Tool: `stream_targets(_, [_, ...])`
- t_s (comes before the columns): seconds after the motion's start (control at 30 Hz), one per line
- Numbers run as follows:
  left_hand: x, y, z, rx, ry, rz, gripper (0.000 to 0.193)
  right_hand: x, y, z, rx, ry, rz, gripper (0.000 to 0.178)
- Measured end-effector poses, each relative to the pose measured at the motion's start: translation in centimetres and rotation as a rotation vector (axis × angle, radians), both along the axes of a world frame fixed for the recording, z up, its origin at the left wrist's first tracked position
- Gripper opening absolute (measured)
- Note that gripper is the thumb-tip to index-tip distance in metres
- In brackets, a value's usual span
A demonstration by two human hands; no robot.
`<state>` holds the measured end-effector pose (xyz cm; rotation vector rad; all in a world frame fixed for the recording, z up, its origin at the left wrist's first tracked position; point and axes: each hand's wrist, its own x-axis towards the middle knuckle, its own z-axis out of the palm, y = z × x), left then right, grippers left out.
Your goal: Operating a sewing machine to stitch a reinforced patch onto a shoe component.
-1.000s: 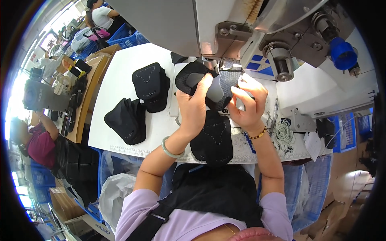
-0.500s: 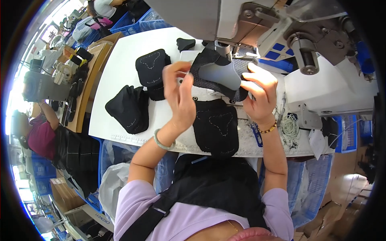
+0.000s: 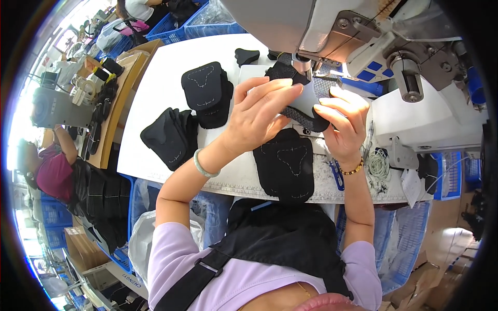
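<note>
Under the sewing machine's presser foot (image 3: 302, 64) lies a curved black fabric piece (image 3: 307, 120) with a grey speckled edge. My right hand (image 3: 346, 124) pinches its right edge between thumb and fingers. Across the left part reaches my left hand (image 3: 259, 111), fingers stretched together over the fabric and thumb below, gripping it; that hand hides most of the middle. Nearest to me on the white table (image 3: 233, 181) is a stack of black fabric pieces (image 3: 288, 168) with white dashed markings. Two more dark stacks are on the left, one marked piece (image 3: 202, 80) on top and a folded pile (image 3: 168, 137).
The machine head (image 3: 275, 20) overhangs the work. Blue snips (image 3: 337, 175) and a coil of pale cord (image 3: 377, 164) lie right of my right wrist. A small black scrap (image 3: 246, 56) is at the back. Blue crates (image 3: 399, 238) stand below the table; a co-worker (image 3: 54, 168) sits at left.
My left hand has moved right, from the piece's left edge to over its middle, with its fingers straightened. The fabric piece has turned and dropped closer to the machine bed.
</note>
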<state>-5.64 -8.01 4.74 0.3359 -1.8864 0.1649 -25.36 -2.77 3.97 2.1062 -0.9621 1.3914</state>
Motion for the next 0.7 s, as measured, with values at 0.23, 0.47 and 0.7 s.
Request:
stream_targets(0.23, [-0.7,0.3,1.6,-0.241,-0.235,0.121,0.023,-0.6,-0.4,-0.1,-0.026,-0.172,0.093,0.031])
stream_targets(0.47, [-0.9,0.9,2.7,-0.241,-0.277,0.049,0.019,-2.2,0.4,2.0,0.103,0.021,0.146,0.026])
stream_targets(0.7, [-1.0,0.1,2.9,-0.214,-0.237,0.015,0.019,-2.3,-0.1,1.5,0.062,0.024,0.118,0.023])
